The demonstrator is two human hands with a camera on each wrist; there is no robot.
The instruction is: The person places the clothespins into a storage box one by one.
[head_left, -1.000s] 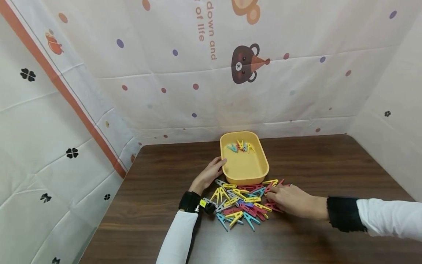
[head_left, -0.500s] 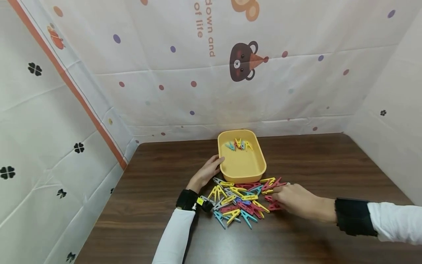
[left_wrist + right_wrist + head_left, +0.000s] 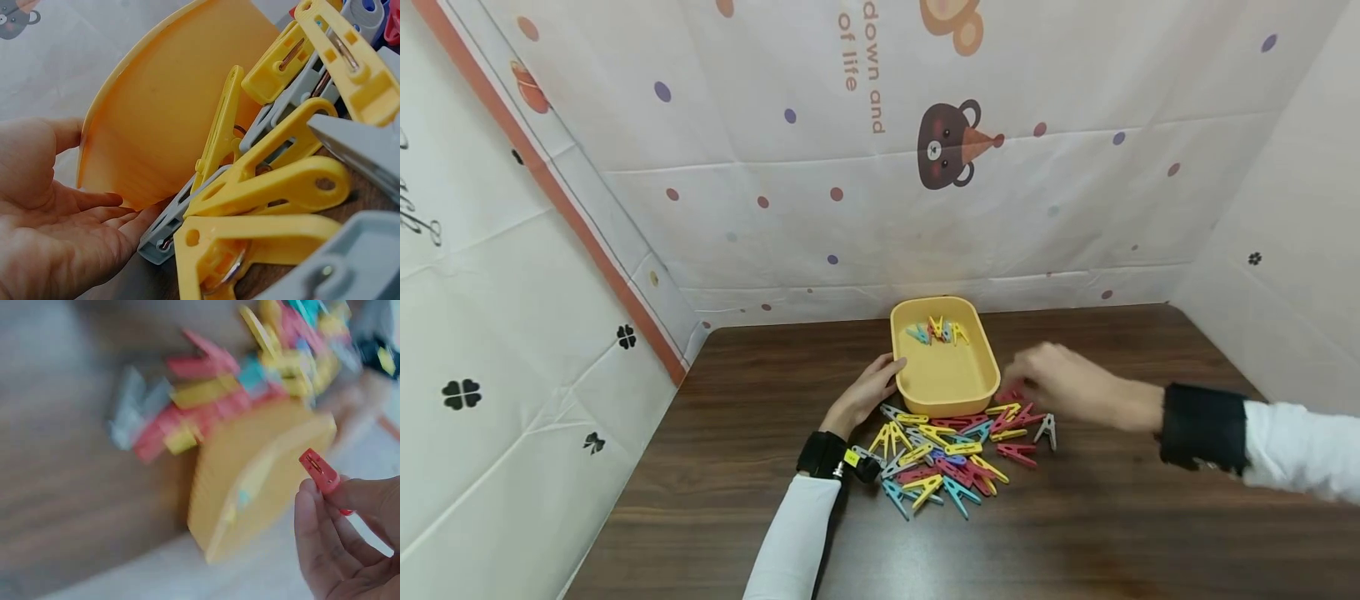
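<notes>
My left hand (image 3: pixel 865 393) grips the left side of a yellow plastic tray (image 3: pixel 943 379), thumb over the rim and fingers against the outer wall, as the left wrist view shows. Between the thumb and fingers of my right hand (image 3: pixel 1060 379) is a red clothespin (image 3: pixel 320 472), lifted off the table beside the tray's right edge. Several clothespins in yellow, blue and red (image 3: pixel 937 328) lie inside the tray at its far end. A heap of mixed clothespins (image 3: pixel 951 450) spreads in front of the tray.
The heap sits on a dark wood-grain table (image 3: pixel 760 400). At its right edge lie a grey clothespin (image 3: pixel 1047 431) and a red one (image 3: pixel 1017 453). A white printed cloth (image 3: pixel 737 208) hangs behind the table and along both sides.
My right hand has lifted a red clothespin from the right edge of the heap and moved it up and away, toward the tray's right side. The left hand has stayed on the tray.
</notes>
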